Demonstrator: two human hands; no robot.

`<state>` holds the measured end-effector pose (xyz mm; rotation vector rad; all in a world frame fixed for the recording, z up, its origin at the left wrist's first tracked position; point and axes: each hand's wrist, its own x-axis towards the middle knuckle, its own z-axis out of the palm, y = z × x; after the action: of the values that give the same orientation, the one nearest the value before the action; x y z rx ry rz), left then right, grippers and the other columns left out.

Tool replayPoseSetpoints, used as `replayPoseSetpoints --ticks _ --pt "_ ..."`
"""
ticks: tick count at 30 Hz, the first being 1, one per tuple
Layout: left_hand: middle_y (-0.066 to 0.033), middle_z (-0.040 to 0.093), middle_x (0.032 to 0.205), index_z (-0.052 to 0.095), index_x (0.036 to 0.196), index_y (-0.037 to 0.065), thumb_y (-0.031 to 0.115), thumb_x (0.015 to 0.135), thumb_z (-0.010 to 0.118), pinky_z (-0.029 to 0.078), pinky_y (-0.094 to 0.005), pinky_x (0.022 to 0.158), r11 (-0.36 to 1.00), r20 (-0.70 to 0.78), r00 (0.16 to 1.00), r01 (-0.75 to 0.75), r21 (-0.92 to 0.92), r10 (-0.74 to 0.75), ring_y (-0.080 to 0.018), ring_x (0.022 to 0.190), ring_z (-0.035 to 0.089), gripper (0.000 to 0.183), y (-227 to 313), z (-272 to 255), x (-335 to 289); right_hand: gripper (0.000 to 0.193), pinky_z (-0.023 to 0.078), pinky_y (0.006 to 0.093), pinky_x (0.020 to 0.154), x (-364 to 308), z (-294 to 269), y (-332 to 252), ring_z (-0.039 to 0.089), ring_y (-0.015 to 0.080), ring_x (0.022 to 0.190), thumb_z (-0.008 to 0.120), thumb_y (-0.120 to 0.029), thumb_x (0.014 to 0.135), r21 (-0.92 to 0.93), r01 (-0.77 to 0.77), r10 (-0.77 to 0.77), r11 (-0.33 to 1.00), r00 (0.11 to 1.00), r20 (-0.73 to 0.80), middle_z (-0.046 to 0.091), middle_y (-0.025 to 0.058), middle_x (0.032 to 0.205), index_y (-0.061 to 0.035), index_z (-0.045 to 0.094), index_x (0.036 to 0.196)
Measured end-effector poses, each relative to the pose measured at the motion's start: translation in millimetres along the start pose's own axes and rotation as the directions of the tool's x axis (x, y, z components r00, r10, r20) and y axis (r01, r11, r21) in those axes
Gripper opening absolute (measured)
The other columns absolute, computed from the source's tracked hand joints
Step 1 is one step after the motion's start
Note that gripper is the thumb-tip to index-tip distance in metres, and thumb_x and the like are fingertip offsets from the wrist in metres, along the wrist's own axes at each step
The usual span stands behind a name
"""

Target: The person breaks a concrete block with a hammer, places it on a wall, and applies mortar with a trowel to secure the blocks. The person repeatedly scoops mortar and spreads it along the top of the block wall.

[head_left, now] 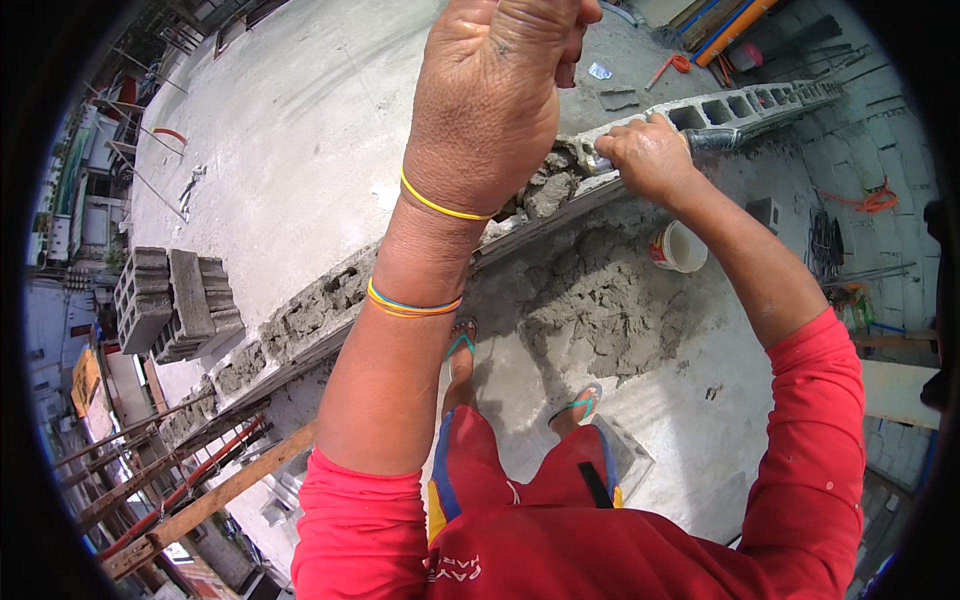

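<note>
My left hand (490, 95) is raised high at the top of the head view, its fingers curled. The upper edge cuts them off, so what they hold, if anything, is hidden. Yellow, blue and orange bands circle that wrist and forearm. My right hand (648, 158) is closed around a grey cylindrical thing (718, 139) lying on top of the low hollow-block wall (640, 122). Its kind is unclear. Wet mortar (550, 190) sits in lumps on the wall between my hands. More mortar (620, 315) lies heaped on the floor in front of my feet.
A white bucket (682, 247) lies tipped beside the mortar heap. Hollow blocks (178, 303) are stacked beyond the wall at left. A timber (210, 500) and rods cross the lower left. Another block (622, 455) stands near my foot. Orange cord (872, 199) lies at right.
</note>
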<state>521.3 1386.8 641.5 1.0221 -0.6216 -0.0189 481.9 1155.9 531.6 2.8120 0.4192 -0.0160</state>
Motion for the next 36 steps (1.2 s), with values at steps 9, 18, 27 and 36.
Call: replayPoseSetpoints --ticks 9,18,27,36 --pt "-0.0018 0.057 0.070 0.064 0.091 0.001 0.036 0.106 0.056 0.045 -0.0254 0.061 0.999 -0.058 0.998 -0.003 0.042 0.006 -0.0108 0.065 0.055 0.039 3.7 2.5 3.7 0.012 0.053 0.0502 0.075 -52.1 -13.3 12.1 0.071 0.0360 0.087 0.063 -0.011 0.084 0.275 -0.440 0.401 0.855 0.897 0.186 0.073 0.0138 0.090 -0.0108 0.067 0.096" --pt "-0.0014 0.055 0.079 0.061 0.100 0.004 0.038 0.106 0.053 0.045 -0.0299 0.072 0.987 0.173 0.985 0.026 -0.156 0.001 -0.0143 0.073 0.052 0.036 0.6 -3.8 8.1 0.021 0.053 0.0454 0.083 -26.9 17.2 -34.0 0.073 0.0312 0.095 0.060 -0.009 0.084 0.209 -0.295 0.234 0.933 0.934 0.271 0.074 0.0118 0.098 -0.0118 0.070 0.102" --pt "0.0031 0.057 0.074 0.061 0.095 0.007 0.048 0.103 0.056 0.045 -0.0235 0.063 0.999 0.163 0.986 -0.025 -0.037 0.031 -0.0061 0.069 0.053 0.042 -0.2 0.4 14.4 0.039 0.052 0.0494 0.075 -92.1 -29.1 -33.2 0.069 0.0386 0.088 0.066 -0.045 0.090 0.456 -0.533 0.449 0.713 0.846 0.287 0.072 0.0166 0.090 -0.0070 0.063 0.096" --pt "0.0071 0.046 0.071 0.058 0.095 0.008 0.048 0.105 0.050 0.036 -0.0199 0.057 0.998 0.225 0.973 0.061 -0.002 -0.059 -0.0027 0.064 0.040 0.042 5.6 -4.6 23.1 0.050 0.051 0.0464 0.084 -155.5 -0.9 -106.6 0.069 0.0353 0.092 0.065 -0.056 0.089 0.433 -0.427 0.293 0.793 0.892 0.343 0.071 0.0128 0.098 -0.0073 0.065 0.099"
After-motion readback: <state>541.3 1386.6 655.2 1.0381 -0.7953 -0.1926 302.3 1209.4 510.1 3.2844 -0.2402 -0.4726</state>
